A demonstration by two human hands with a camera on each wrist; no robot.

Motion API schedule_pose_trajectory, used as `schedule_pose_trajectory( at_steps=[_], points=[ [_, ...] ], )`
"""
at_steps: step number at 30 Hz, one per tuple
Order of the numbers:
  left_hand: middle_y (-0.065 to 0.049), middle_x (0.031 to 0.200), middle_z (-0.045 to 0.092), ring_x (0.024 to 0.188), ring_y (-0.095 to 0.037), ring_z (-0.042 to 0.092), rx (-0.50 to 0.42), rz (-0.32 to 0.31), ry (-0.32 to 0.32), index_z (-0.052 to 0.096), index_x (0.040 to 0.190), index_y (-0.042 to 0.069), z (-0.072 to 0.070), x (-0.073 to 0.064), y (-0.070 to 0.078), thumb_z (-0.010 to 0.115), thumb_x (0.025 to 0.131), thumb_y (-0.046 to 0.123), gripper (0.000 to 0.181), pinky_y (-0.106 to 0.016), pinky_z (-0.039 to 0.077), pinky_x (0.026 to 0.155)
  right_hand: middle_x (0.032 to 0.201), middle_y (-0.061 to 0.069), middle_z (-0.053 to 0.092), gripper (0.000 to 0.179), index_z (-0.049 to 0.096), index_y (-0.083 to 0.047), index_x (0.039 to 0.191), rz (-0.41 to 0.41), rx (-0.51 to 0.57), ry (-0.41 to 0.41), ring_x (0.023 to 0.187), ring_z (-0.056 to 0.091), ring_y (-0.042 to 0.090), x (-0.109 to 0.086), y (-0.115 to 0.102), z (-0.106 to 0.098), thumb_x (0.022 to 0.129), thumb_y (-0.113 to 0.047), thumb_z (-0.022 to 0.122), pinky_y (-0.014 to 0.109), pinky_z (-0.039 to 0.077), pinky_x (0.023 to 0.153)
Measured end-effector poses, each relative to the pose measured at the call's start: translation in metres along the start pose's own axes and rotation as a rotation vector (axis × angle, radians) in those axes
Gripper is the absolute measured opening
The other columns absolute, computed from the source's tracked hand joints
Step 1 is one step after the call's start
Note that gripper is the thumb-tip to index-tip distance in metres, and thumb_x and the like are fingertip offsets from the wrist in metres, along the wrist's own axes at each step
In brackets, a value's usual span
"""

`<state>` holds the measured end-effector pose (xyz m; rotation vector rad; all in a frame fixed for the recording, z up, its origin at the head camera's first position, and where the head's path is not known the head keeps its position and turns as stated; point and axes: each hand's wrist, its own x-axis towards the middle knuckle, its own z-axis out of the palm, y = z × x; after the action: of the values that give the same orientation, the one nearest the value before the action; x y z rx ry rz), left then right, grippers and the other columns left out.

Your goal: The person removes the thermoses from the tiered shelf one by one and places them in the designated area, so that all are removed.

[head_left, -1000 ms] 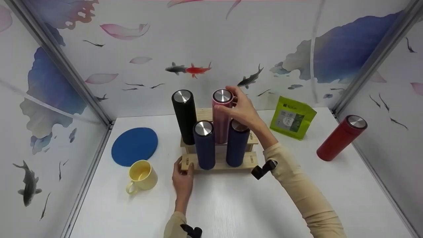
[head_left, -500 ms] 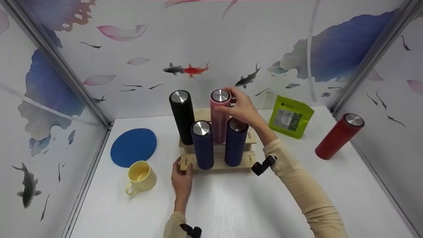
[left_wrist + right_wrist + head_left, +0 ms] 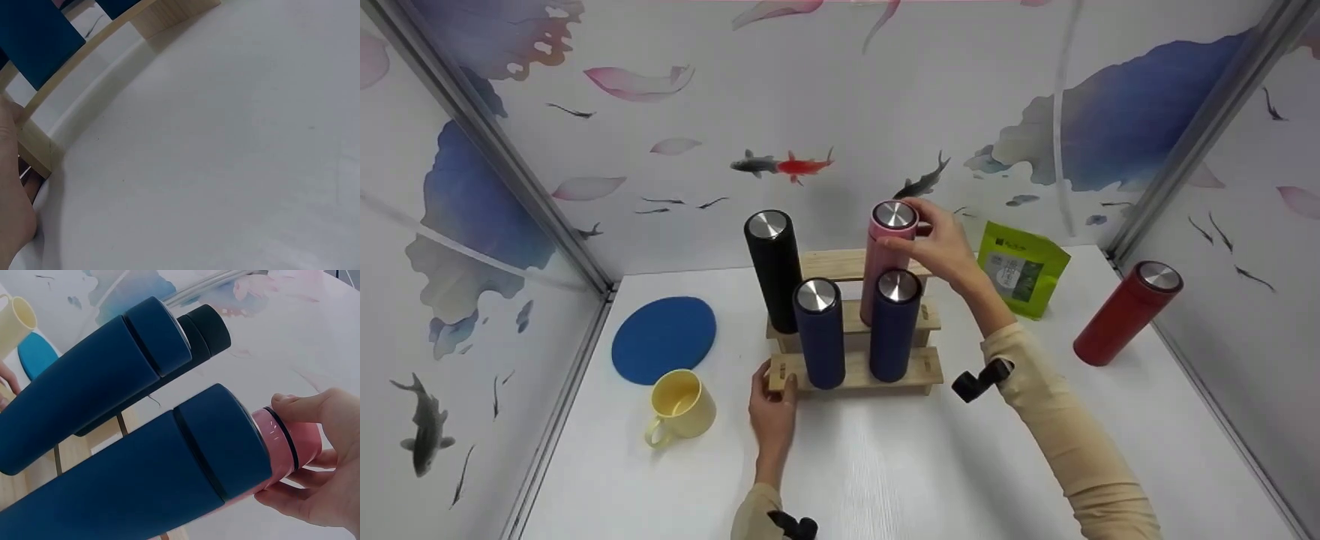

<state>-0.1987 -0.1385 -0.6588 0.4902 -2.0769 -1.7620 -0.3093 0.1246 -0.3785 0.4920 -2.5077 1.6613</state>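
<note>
My right hand (image 3: 949, 251) holds a pink thermos bottle (image 3: 877, 274) by its upper part, thumb in front and fingers behind. The bottle stands upright over the middle step of a wooden tiered rack (image 3: 857, 367), its base partly behind a blue thermos (image 3: 896, 330). In the right wrist view, thumb and fingers wrap the pink bottle (image 3: 306, 439) near its lid. My left hand (image 3: 772, 416) grips the rack's front left corner; the left wrist view shows the thumb on the board's edge (image 3: 38, 149). Another blue thermos (image 3: 826, 341) shares the front step, and a black thermos (image 3: 776, 277) stands at the left behind.
A blue round mat (image 3: 664, 340) and a yellow mug (image 3: 682, 405) lie left of the rack. To the right are a green pouch (image 3: 1020, 270) and a red thermos (image 3: 1125, 315). Patterned panels (image 3: 847, 90) wall the white table (image 3: 870, 465) at the back and sides.
My right hand has moved the pink thermos to the right along the rack, from between the blue bottles to behind the right one. The left hand keeps its place at the corner.
</note>
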Motion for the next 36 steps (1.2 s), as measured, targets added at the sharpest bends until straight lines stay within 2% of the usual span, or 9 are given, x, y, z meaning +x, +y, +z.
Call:
schedule_pose_trajectory(
  at_steps=[8,13,18,21,24,31,36],
  points=[
    [-0.012,0.128,0.064,0.103,-0.022,0.064,0.015,-0.016,-0.005,0.052,0.145,0.024,0.001,0.001,-0.001,0.07,0.097,0.025,0.051,-0.027,0.051,0.082,0.137,0.014,0.06,0.068,0.053,-0.008,0.143,0.042,-0.005,0.044,0.121,0.057,0.031,-0.01,0.006,-0.018,0.085,-0.027,0.083,0.048,0.046,0.105],
    [-0.011,0.126,0.064,0.099,-0.021,0.062,0.025,-0.021,-0.013,0.052,0.145,0.025,0.001,0.001,-0.002,0.07,0.097,0.028,0.051,-0.027,0.051,0.08,0.133,0.014,0.064,0.066,0.058,-0.007,0.139,0.036,-0.009,0.111,0.116,0.062,0.031,-0.016,0.011,-0.03,0.083,-0.03,0.084,0.046,0.049,0.101],
    [-0.01,0.124,0.064,0.095,-0.021,0.06,0.029,-0.025,-0.011,0.052,0.145,0.026,0.0,0.001,-0.002,0.07,0.097,0.027,0.051,-0.027,0.05,0.076,0.13,0.012,0.066,0.069,0.06,-0.009,0.138,0.053,-0.035,0.182,0.11,0.065,0.028,-0.021,0.014,-0.041,0.081,-0.034,0.086,0.034,0.052,0.094],
    [-0.01,0.123,0.064,0.094,-0.021,0.059,0.028,-0.02,-0.013,0.051,0.145,0.025,0.0,0.002,-0.001,0.07,0.097,0.027,0.051,-0.028,0.05,0.076,0.13,0.013,0.067,0.07,0.06,-0.008,0.139,0.065,-0.038,0.218,0.109,0.066,0.028,-0.023,0.014,-0.049,0.08,-0.032,0.087,0.024,0.052,0.088],
    [-0.011,0.122,0.064,0.094,-0.021,0.058,0.026,-0.014,-0.014,0.051,0.145,0.024,0.0,0.002,0.0,0.069,0.097,0.026,0.051,-0.029,0.049,0.077,0.13,0.013,0.067,0.069,0.061,-0.007,0.139,0.063,-0.052,0.256,0.107,0.066,0.027,-0.026,0.014,-0.057,0.08,-0.031,0.088,0.02,0.05,0.083],
    [-0.011,0.118,0.065,0.086,-0.02,0.057,0.021,-0.005,0.015,0.053,0.144,0.023,0.001,-0.002,-0.001,0.07,0.096,0.023,0.05,-0.025,0.048,0.071,0.131,0.014,0.067,0.067,0.061,-0.006,0.138,0.048,-0.1,0.348,0.107,0.067,0.029,-0.031,0.022,-0.072,0.082,-0.032,0.085,0.02,0.05,0.083],
    [-0.011,0.119,0.064,0.089,-0.019,0.057,0.026,-0.006,0.008,0.052,0.145,0.022,0.001,-0.003,0.0,0.07,0.097,0.023,0.051,-0.025,0.048,0.073,0.134,0.013,0.066,0.069,0.059,-0.007,0.141,0.063,-0.127,0.38,0.11,0.065,0.027,-0.038,0.026,-0.083,0.083,-0.036,0.084,0.023,0.05,0.088]
  ],
)
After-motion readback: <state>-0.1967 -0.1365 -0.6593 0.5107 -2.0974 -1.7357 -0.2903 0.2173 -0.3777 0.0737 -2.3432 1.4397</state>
